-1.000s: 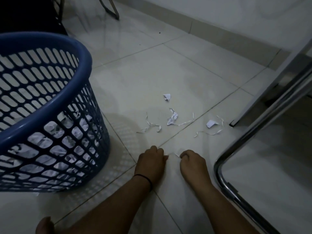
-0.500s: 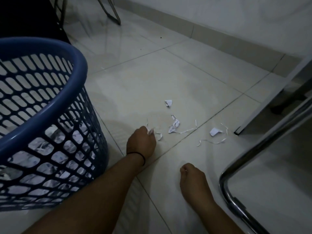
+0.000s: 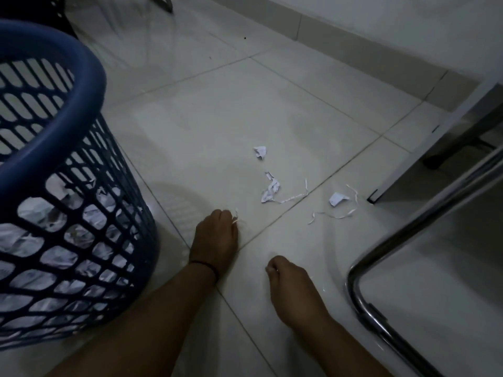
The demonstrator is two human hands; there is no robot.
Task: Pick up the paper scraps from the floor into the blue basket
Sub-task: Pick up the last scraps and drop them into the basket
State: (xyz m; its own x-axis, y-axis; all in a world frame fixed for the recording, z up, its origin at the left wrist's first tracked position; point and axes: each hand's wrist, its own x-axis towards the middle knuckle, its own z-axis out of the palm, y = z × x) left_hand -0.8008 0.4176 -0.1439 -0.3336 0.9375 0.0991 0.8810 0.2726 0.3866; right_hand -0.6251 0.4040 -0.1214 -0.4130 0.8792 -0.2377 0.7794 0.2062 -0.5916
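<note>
Head view, left hand (image 3: 215,235) pulled back w/ thin scrap (image 3: 235,219)

The floor is laid with glossy pale square tiles (image 3: 217,118), separated by thin grout lines running diagonally across the view. A light-coloured skirting strip (image 3: 367,53) runs along the base of the white wall (image 3: 408,14) at the top right. At the right, a bent chrome metal tube (image 3: 402,240) — part of a furniture frame — curves down toward the tiles. Behind it stands a pale flat panel (image 3: 435,148) with a dark edge. Two thin metal legs (image 3: 163,2) appear at the top edge.
</note>
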